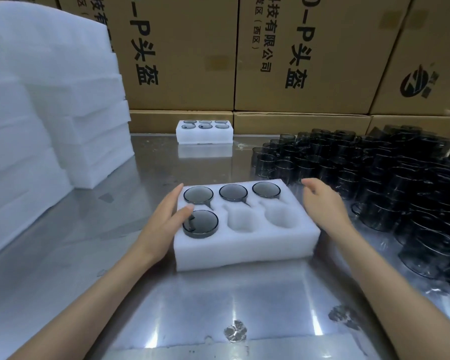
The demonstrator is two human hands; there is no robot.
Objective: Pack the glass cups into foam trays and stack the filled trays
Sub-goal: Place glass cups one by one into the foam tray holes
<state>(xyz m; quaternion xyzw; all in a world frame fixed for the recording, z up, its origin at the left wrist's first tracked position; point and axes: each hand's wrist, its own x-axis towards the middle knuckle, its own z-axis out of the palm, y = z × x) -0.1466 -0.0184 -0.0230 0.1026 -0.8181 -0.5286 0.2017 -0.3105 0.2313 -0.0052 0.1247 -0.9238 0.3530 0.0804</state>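
Observation:
A white foam tray (pixel 244 249) lies in front of me on the steel table. Three dark glass cups fill its back row, and a fourth cup (pixel 200 224) sits in the front-left pocket, standing a little proud of the foam. The front-middle and front-right pockets are bare. My left hand (pixel 164 216) rests against the tray's left side with straight fingers, its thumb touching the fourth cup's rim. My right hand (pixel 322 203) hovers at the tray's right edge, fingers relaxed and holding nothing.
A crowd of loose dark glass cups (pixel 374 178) covers the table's right side. A filled foam tray (pixel 204 132) stands at the back by cardboard boxes (pixel 309 61). Tall stacks of white foam (pixel 50 113) rise on the left.

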